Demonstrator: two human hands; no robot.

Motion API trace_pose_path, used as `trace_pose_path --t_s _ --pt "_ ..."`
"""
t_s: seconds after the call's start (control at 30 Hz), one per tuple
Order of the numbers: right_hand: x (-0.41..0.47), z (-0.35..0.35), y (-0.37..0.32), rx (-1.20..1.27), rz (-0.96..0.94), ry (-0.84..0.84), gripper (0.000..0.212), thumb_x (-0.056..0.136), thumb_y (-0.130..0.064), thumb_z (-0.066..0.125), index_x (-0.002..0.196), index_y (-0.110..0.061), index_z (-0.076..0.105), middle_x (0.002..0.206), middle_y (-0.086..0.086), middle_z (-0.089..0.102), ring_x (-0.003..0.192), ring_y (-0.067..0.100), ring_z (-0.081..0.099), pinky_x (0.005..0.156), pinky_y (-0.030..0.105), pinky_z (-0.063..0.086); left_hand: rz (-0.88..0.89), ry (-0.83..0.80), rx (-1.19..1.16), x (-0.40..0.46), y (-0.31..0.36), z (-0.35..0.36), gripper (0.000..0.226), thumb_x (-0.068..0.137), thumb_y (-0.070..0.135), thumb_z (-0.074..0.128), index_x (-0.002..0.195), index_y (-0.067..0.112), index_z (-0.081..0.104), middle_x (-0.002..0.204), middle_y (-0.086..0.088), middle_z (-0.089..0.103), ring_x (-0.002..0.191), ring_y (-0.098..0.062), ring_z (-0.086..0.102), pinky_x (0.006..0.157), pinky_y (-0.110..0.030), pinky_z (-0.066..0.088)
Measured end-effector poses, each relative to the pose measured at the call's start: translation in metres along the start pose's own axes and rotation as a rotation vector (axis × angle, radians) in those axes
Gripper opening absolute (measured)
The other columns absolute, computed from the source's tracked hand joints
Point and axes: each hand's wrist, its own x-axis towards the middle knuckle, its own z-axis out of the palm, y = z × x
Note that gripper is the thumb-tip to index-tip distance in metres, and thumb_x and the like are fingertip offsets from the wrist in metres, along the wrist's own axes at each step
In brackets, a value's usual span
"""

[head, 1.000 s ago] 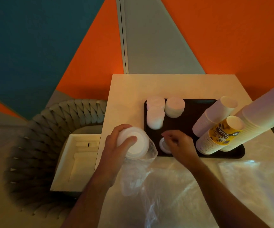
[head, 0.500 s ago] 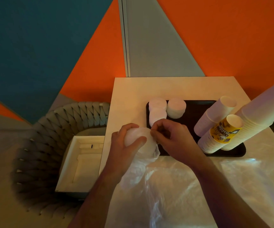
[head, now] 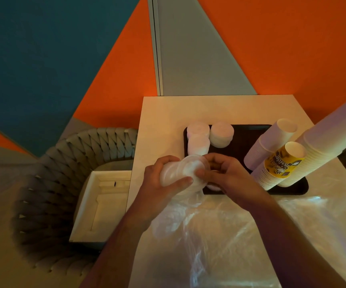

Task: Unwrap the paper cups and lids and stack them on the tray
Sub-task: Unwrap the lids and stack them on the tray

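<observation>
Left hand grips wrapped lid stack, long axis lying sideways, open end toward right hand. Right fingers pinch end lid. Tray just beyond right hand, nearer it.

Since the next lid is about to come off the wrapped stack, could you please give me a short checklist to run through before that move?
1. Left hand grips the wrapped stack of lids: ok.
2. Right hand pinches the top lid at its rim: ok.
3. Only one lid is caught in the pinch: cannot tell, the lids are translucent and overlap.
4. Free room on the tray beside the lid stacks: ok, dark tray shows between them and the cup stacks.
5. Cup stacks are out of the hands' way: ok, they stand to the right, apart from the right hand.
6. Plastic wrap is clear of the stack's open end: cannot tell.
</observation>
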Motion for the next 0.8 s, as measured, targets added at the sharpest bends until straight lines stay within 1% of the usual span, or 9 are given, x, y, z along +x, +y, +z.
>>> trace_pose_path --t_s 0.1,0.2,0.27,0.33,0.47,0.5,0.6,0.73,0.8 --pt "0.006 -0.009 0.006 0.147 0.028 0.014 0.031 0.087 -0.011 0.068 0.116 -0.003 0.064 0.103 0.012 0.075 0.095 0.023 0.073 0.07 0.026 0.059 0.01 0.001 -0.003 0.002 -0.002 -0.002 0.05 0.077 0.038 0.085 0.112 0.059 0.054 0.129 0.008 0.045 0.111 -0.012 0.055 0.09 -0.039 0.059" --pt "0.016 -0.027 0.018 0.23 0.018 0.151 0.032 0.093 -0.019 0.063 0.123 -0.008 0.063 0.115 0.013 0.073 0.099 0.031 0.073 0.074 0.031 0.062 -0.009 0.031 -0.026 0.004 -0.004 -0.006 0.046 0.082 0.036 0.08 0.111 0.06 0.054 0.132 0.007 0.046 0.11 -0.012 0.055 0.086 -0.037 0.058" --pt "0.025 -0.043 0.033 0.042 -0.005 0.238 0.029 0.097 -0.032 0.061 0.121 -0.017 0.067 0.115 0.009 0.074 0.1 0.029 0.073 0.082 0.033 0.062 -0.024 0.062 -0.053 0.006 -0.006 -0.007 0.046 0.079 0.041 0.081 0.111 0.06 0.054 0.133 0.005 0.049 0.111 -0.015 0.056 0.086 -0.04 0.058" --pt "0.035 -0.058 0.054 -0.35 -0.034 0.332 0.028 0.101 -0.04 0.056 0.123 -0.028 0.068 0.11 -0.001 0.074 0.1 0.017 0.071 0.086 0.031 0.058 -0.032 0.089 -0.087 0.007 -0.007 -0.009 0.05 0.07 0.047 0.078 0.113 0.058 0.056 0.132 0.004 0.051 0.112 -0.016 0.058 0.089 -0.045 0.058" --pt "0.05 -0.076 0.102 -0.843 -0.092 0.389 0.033 0.104 -0.015 0.051 0.135 -0.021 0.064 0.122 0.0 0.068 0.101 0.007 0.061 0.079 0.01 0.043 -0.018 0.116 -0.099 0.01 -0.008 -0.011 0.056 0.065 0.049 0.076 0.117 0.054 0.057 0.133 0.003 0.052 0.115 -0.019 0.057 0.09 -0.048 0.058" --pt "0.051 -0.079 0.112 -0.919 -0.108 0.353 0.034 0.103 -0.012 0.052 0.134 -0.021 0.065 0.125 -0.001 0.065 0.106 0.008 0.06 0.083 0.011 0.044 -0.022 0.112 -0.097 0.01 -0.009 -0.011 0.057 0.064 0.05 0.076 0.118 0.053 0.056 0.133 0.003 0.052 0.116 -0.019 0.057 0.09 -0.049 0.058" --pt "0.051 -0.087 0.138 -1.118 -0.07 0.266 0.034 0.098 -0.01 0.06 0.131 -0.017 0.067 0.133 0.004 0.061 0.116 0.022 0.062 0.094 0.031 0.054 -0.034 0.108 -0.087 0.012 -0.012 -0.009 0.057 0.065 0.051 0.075 0.118 0.053 0.056 0.133 0.004 0.052 0.115 -0.019 0.057 0.089 -0.046 0.059" --pt "0.05 -0.089 0.149 -1.155 -0.047 0.248 0.036 0.092 -0.019 0.072 0.128 -0.015 0.069 0.137 0.006 0.061 0.117 0.026 0.062 0.09 0.029 0.05 -0.037 0.102 -0.086 0.013 -0.014 -0.007 0.055 0.067 0.05 0.076 0.118 0.055 0.056 0.132 0.004 0.053 0.114 -0.016 0.058 0.091 -0.046 0.058" --pt "0.049 -0.089 0.154 -1.161 -0.003 0.221 0.04 0.089 -0.025 0.077 0.128 -0.017 0.069 0.137 0.004 0.06 0.118 0.028 0.06 0.094 0.037 0.053 -0.04 0.097 -0.089 0.014 -0.014 -0.007 0.055 0.067 0.05 0.076 0.118 0.054 0.056 0.131 0.004 0.053 0.114 -0.017 0.058 0.091 -0.045 0.058"
